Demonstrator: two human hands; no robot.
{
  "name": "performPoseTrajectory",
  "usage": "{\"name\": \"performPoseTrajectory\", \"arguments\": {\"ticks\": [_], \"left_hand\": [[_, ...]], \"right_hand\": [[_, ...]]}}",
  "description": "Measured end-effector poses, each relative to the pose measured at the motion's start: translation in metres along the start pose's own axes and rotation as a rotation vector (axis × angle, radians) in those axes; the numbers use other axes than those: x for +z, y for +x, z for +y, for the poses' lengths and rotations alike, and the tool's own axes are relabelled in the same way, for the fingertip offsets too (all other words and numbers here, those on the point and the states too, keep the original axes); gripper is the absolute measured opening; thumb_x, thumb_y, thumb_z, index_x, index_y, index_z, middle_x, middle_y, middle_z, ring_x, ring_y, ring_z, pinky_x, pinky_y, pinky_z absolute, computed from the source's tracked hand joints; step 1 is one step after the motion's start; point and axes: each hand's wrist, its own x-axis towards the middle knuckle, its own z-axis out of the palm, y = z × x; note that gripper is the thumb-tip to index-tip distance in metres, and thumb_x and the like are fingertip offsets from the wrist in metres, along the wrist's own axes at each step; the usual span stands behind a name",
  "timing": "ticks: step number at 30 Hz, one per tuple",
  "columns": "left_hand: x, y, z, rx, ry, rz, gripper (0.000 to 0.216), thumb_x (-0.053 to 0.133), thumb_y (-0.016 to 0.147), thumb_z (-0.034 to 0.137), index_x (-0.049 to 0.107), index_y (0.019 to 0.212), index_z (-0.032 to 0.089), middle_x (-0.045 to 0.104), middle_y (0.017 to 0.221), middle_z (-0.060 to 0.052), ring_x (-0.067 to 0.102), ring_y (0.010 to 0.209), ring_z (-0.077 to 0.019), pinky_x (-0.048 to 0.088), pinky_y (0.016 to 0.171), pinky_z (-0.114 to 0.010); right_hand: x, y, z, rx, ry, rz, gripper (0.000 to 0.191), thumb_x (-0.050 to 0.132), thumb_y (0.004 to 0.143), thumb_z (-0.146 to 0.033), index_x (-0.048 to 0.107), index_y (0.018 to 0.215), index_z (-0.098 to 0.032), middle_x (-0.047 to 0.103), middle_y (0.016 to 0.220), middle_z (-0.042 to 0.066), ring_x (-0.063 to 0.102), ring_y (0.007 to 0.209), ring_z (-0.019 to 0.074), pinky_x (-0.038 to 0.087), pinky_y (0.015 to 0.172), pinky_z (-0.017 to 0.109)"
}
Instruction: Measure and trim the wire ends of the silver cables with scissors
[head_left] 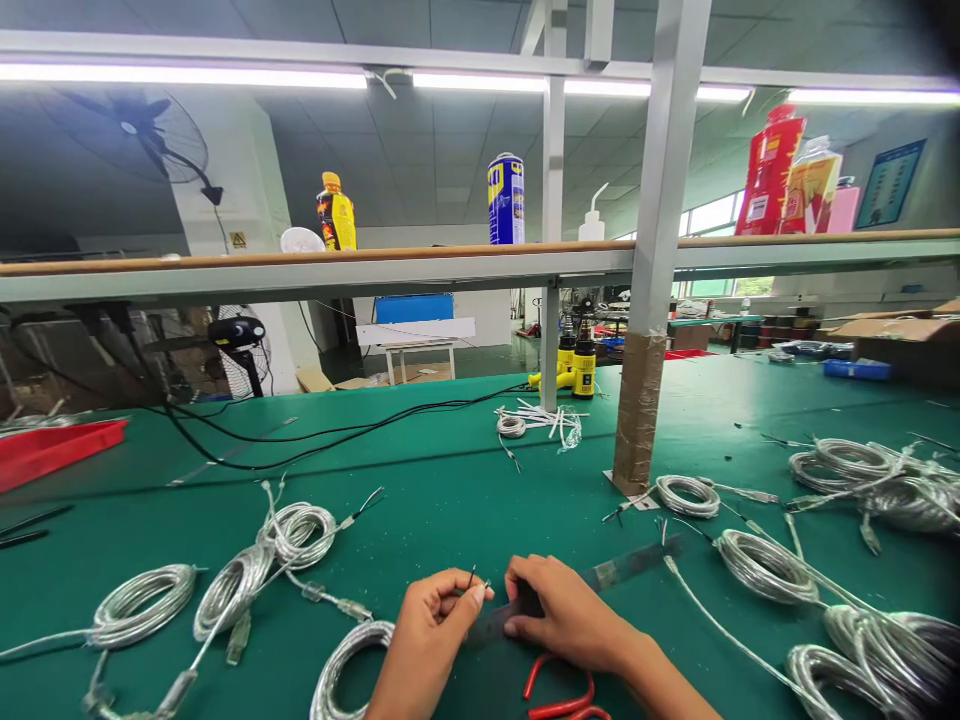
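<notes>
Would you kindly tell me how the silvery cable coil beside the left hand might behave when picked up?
The cable coil would probably sag somewhat yet stay looped, given its closely bundled turns. Its glossy sheath may feel slightly slippery. Lying flat on the green table, it seems unlikely to roll.

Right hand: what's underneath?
Dark flat strip on the green tabletop, showing on both sides of the right hand; red handles show nearer the camera. The hand covers the strip's middle; whether the handles continue beneath can't be seen.
</notes>
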Motion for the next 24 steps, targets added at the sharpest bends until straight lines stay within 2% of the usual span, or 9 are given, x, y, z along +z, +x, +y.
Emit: {"name": "performPoseTrajectory", "arguments": {"ticks": [2, 3, 6, 9, 11, 13, 18, 24], "left_hand": [[0.0, 0.0, 0.001, -0.006, -0.002, -0.014, 0.03, 0.055, 0.07, 0.041, 0.06, 0.065, 0.011, 0.036, 0.049, 0.006, 0.02, 0.045, -0.0066, 0.015, 0.042, -0.019], [0.0, 0.0, 0.002, -0.007, -0.004, -0.026, 0.031, 0.055, 0.07, 0.042, 0.059, 0.065, 0.011, 0.036, 0.049, 0.006, 0.02, 0.044, -0.0066, 0.016, 0.042, -0.019], [0.001, -0.001, 0.003, -0.009, 0.0, -0.045, 0.032, 0.056, 0.068, 0.043, 0.057, 0.063, 0.012, 0.036, 0.049, 0.005, 0.023, 0.044, -0.0069, 0.017, 0.042, -0.019], [0.001, -0.002, 0.004, -0.001, 0.025, -0.054, 0.031, 0.055, 0.069, 0.042, 0.056, 0.062, 0.012, 0.037, 0.049, 0.005, 0.025, 0.045, -0.0072, 0.018, 0.042, -0.019], [0.002, -0.004, 0.004, 0.0, 0.053, -0.056, 0.03, 0.054, 0.07, 0.041, 0.056, 0.062, 0.012, 0.034, 0.049, 0.006, 0.022, 0.045, -0.0071, 0.017, 0.042, -0.019], [0.004, -0.005, 0.004, -0.005, 0.082, -0.058, 0.027, 0.053, 0.071, 0.039, 0.055, 0.061, 0.013, 0.031, 0.048, 0.007, 0.02, 0.045, -0.007, 0.015, 0.042, -0.02], [0.007, -0.007, 0.001, -0.031, 0.109, -0.074, 0.025, 0.052, 0.072, 0.036, 0.055, 0.062, 0.012, 0.025, 0.048, 0.008, 0.016, 0.045, -0.007, 0.01, 0.041, -0.021], [0.009, -0.007, -0.002, -0.081, 0.141, -0.085, 0.028, 0.053, 0.07, 0.039, 0.057, 0.065, 0.012, 0.025, 0.046, 0.008, 0.016, 0.043, -0.0069, 0.008, 0.04, -0.022]], "right_hand": [[0.007, 0.001, 0.0, 0.02, 0.021, 0.031, 0.008, 0.057, 0.073, -0.028, 0.056, 0.079, -0.022, 0.058, 0.066, -0.004, 0.048, 0.06, 0.0111, 0.023, 0.051, 0.02], [0.011, 0.002, -0.001, 0.029, 0.002, 0.056, 0.01, 0.053, 0.077, -0.03, 0.057, 0.074, -0.022, 0.058, 0.061, -0.004, 0.048, 0.056, 0.0107, 0.021, 0.049, 0.02], [0.022, 0.005, -0.007, 0.037, -0.151, 0.137, 0.036, 0.042, 0.083, -0.032, 0.056, 0.053, -0.018, 0.056, 0.05, -0.001, 0.045, 0.047, 0.0099, 0.015, 0.046, 0.024], [0.025, 0.007, -0.017, -0.065, -0.291, 0.17, 0.033, 0.048, 0.078, -0.029, 0.056, 0.048, -0.017, 0.057, 0.048, 0.0, 0.045, 0.046, 0.0104, 0.015, 0.048, 0.026], [0.021, 0.007, -0.02, -0.15, -0.377, 0.178, 0.027, 0.052, 0.073, -0.027, 0.058, 0.049, -0.018, 0.059, 0.049, 0.002, 0.047, 0.048, 0.0114, 0.017, 0.051, 0.026], [0.014, 0.008, -0.02, -0.168, -0.452, 0.205, 0.028, 0.051, 0.074, -0.026, 0.059, 0.048, -0.017, 0.059, 0.049, 0.003, 0.047, 0.05, 0.012, 0.018, 0.053, 0.027], [-0.008, 0.007, -0.006, -0.027, -0.467, 0.382, 0.04, 0.041, 0.082, -0.026, 0.058, 0.047, -0.017, 0.056, 0.047, 0.002, 0.045, 0.049, 0.0108, 0.018, 0.053, 0.028], [-0.015, 0.004, -0.002, -0.01, -0.366, 0.432, 0.045, 0.039, 0.083, -0.029, 0.055, 0.043, -0.016, 0.052, 0.044, 0.001, 0.041, 0.047, 0.0092, 0.017, 0.053, 0.028]]}}
